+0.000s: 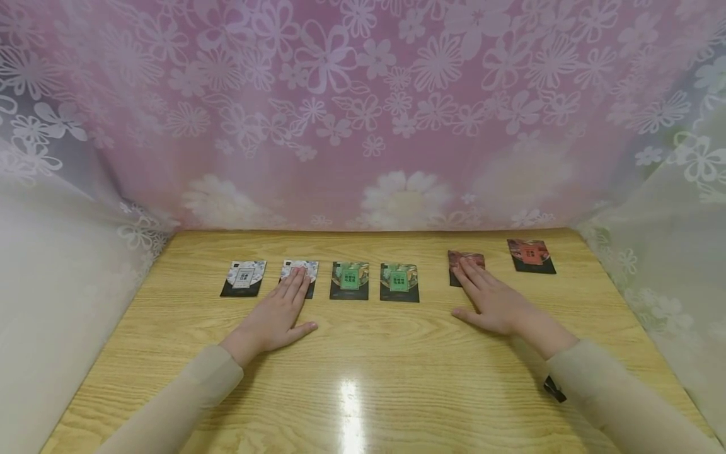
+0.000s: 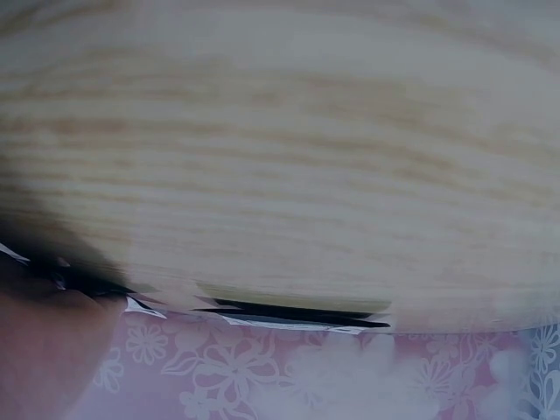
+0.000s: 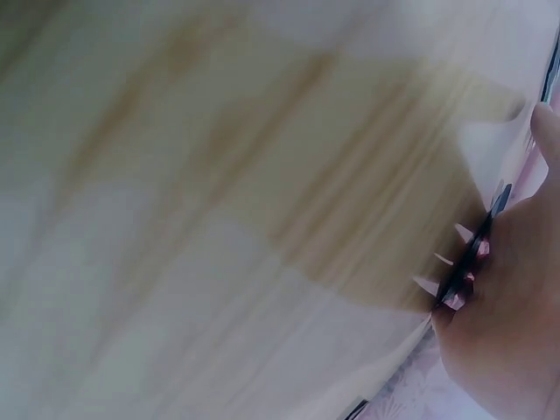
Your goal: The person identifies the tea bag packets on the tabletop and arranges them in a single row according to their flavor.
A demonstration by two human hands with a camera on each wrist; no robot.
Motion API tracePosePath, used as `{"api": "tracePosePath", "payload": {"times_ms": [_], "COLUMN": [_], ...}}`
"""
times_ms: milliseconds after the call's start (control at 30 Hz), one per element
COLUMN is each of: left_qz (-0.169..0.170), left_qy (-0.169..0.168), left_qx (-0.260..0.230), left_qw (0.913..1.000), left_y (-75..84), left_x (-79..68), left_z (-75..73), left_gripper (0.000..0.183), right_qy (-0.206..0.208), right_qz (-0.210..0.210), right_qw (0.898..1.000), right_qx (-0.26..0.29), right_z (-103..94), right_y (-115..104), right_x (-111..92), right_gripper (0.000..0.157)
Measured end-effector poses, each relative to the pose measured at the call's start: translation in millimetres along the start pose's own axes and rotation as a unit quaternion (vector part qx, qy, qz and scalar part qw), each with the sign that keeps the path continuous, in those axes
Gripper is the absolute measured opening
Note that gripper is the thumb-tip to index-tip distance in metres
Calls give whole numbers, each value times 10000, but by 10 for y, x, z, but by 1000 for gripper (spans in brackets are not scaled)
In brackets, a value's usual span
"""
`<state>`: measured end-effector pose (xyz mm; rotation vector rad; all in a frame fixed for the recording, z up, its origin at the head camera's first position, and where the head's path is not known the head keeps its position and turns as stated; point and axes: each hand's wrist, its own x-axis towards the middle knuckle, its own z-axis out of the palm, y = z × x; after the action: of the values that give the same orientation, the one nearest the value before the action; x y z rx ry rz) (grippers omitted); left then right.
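Six flat printed packets would exceed my count, so several lie in a row across the table's far half. My left hand (image 1: 275, 318) rests its straight fingers on a white-and-black packet (image 1: 309, 287), thumb spread to the right and touching bare wood. A matching white-and-black packet (image 1: 242, 279) lies to its left. Two green-and-black packets, one nearer the left hand (image 1: 348, 281) and one further right (image 1: 399, 282), sit between the hands. My right hand (image 1: 493, 302) lays straight fingers over a red-and-black packet (image 1: 454, 260), partly hiding it. Beyond it lies another red-and-black packet (image 1: 532, 256).
The wood-grain table (image 1: 363, 353) ends at a pink flowered cloth (image 1: 340, 145) hanging behind it. Pale cloth (image 1: 51, 271) also hangs along both sides. A small black object (image 1: 554, 389) shows beside the right sleeve.
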<state>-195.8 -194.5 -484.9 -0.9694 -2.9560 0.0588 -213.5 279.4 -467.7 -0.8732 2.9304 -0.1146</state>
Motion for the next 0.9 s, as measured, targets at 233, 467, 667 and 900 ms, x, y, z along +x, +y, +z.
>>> {"api": "tracePosePath", "payload": {"times_ms": [233, 467, 667, 900], "left_qz": [20, -1, 13, -6], "left_qy": [32, 22, -32, -130], "left_qx": [31, 32, 12, -21], "left_qw": [10000, 10000, 10000, 9999], "left_y": [5, 13, 5, -5], "left_x": [0, -5, 1, 3], "left_z": [-10, -29, -11, 10], "left_gripper": [93, 92, 93, 93], "right_qy": [20, -67, -5, 84], "right_qz": [-110, 4, -109, -183], "right_qw": [9999, 9999, 9999, 9998], "right_qx": [-70, -89, -40, -52], "right_z": [-18, 14, 21, -12], "right_y": [-75, -89, -137, -218], "right_x": [-2, 1, 1, -27], "right_gripper": [89, 90, 90, 88]}}
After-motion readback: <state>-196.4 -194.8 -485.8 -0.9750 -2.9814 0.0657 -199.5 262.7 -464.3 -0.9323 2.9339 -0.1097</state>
